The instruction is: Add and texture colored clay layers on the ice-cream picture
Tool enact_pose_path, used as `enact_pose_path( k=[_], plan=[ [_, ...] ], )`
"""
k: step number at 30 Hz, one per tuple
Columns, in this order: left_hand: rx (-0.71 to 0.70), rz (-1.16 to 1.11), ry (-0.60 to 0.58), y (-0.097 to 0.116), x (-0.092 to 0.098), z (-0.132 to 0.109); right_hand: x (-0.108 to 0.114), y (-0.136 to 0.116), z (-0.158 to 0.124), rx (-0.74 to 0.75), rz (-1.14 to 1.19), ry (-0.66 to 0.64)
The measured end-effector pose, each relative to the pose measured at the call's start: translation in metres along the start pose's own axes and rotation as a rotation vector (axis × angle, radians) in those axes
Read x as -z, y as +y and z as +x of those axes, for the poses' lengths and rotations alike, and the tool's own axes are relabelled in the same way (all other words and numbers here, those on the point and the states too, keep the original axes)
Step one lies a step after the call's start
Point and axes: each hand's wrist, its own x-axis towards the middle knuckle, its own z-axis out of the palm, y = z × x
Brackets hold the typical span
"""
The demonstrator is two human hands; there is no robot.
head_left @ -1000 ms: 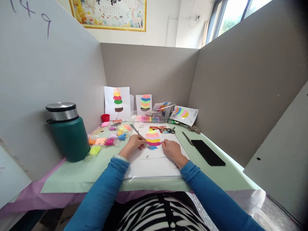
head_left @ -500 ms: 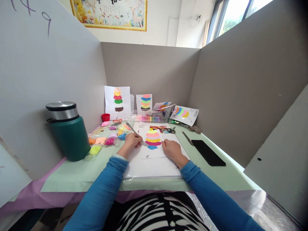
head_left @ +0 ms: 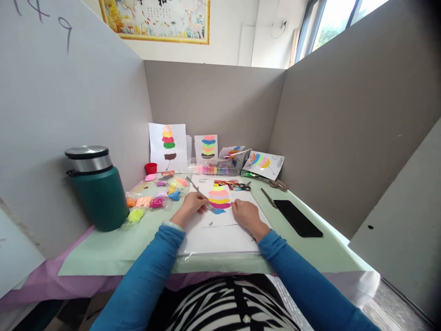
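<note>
My left hand [head_left: 193,205] is closed around a metal fork [head_left: 196,187], its handle slanting up and away to the left. The fork's tines rest on a blue patch of clay [head_left: 217,211] at the bottom of a stack of bands. Those bands, yellow, pink, lilac and magenta, lie on a small white sheet of paper [head_left: 220,222]. At the sheet's right edge, my right hand [head_left: 246,214] presses down with its fingers curled; the fingertips are partly hidden. Beneath the sheet is a larger white board or paper [head_left: 220,241].
Left, bagged clay lumps [head_left: 158,202] lie near a green flask [head_left: 98,191] and a red cup [head_left: 150,168]. Right are a black phone-like slab [head_left: 298,218], a knife-like tool [head_left: 268,197] and scissors [head_left: 245,186]. Finished cards [head_left: 168,149] and a clay box [head_left: 213,168] stand behind.
My left hand and the fork have shifted slightly to the right, with the tines further across the blue clay. My right hand has stayed in place.
</note>
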Motion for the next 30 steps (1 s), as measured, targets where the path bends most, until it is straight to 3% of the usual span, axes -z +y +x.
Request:
enact_pose_path(
  k=[13, 17, 20, 30],
  plan=[
    [0.065, 0.155, 0.165, -0.006, 0.014, 0.015, 0.0, 0.001, 0.001, 0.004, 0.016, -0.005],
    [-0.019, -0.024, 0.09, 0.0, 0.006, 0.006, 0.001, 0.001, 0.0, 0.006, 0.019, -0.004],
    [-0.01, -0.034, 0.021, 0.005, 0.001, -0.002, 0.002, 0.0, 0.0, 0.003, 0.013, -0.004],
    [0.009, 0.066, 0.048, 0.001, 0.004, 0.001, 0.002, 0.001, 0.0, 0.003, 0.019, -0.015]
  ],
)
